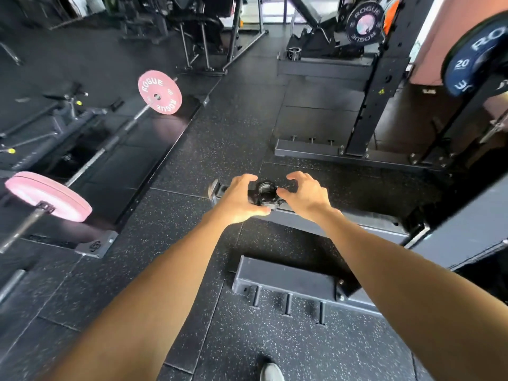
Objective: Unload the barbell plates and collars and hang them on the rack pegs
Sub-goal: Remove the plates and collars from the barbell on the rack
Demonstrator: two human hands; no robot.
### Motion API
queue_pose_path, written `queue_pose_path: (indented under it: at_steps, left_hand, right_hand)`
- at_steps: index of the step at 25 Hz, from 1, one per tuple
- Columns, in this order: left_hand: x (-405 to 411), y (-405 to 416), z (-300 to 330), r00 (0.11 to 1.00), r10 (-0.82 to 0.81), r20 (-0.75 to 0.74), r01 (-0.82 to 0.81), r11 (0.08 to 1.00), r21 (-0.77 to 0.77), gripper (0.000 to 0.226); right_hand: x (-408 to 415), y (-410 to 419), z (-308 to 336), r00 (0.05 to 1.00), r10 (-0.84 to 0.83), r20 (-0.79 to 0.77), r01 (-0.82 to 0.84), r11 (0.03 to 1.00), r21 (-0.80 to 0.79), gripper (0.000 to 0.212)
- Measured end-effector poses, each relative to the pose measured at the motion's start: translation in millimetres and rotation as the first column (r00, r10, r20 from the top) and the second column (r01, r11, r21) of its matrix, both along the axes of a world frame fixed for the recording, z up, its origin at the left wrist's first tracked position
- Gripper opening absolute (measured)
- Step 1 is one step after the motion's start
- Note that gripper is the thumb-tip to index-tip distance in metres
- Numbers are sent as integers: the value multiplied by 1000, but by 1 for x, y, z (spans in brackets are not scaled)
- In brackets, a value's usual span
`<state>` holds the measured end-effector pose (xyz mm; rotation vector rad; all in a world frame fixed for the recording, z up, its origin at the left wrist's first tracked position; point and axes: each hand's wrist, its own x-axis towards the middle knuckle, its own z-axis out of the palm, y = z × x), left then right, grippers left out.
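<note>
both hands, left hand (242, 198) and right hand (305, 193), grip a black collar (264, 194) at the centre; pink plates (160, 92) on the barbell (110, 145) at ten o'clock.

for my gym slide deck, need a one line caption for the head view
Both hands, left hand and right hand, hold a black barbell collar over the dark steel rack base; pink plates remain on the barbell.
</note>
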<state>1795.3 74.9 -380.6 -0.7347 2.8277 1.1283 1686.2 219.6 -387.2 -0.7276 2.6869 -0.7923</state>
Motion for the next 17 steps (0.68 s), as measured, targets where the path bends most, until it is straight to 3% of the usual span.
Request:
queue_pose_path:
  at_steps: [10, 17]
  left_hand:
    - [186, 109, 125, 970, 23, -241, -36, 998, -49, 82]
    - [216, 211, 223, 932, -68, -356, 47, 997, -67, 80]
  right_hand:
    - [177, 124, 134, 973, 106, -203, -115, 993, -33, 65]
    - [230, 239, 225, 956, 20, -294, -40, 997, -62, 67]
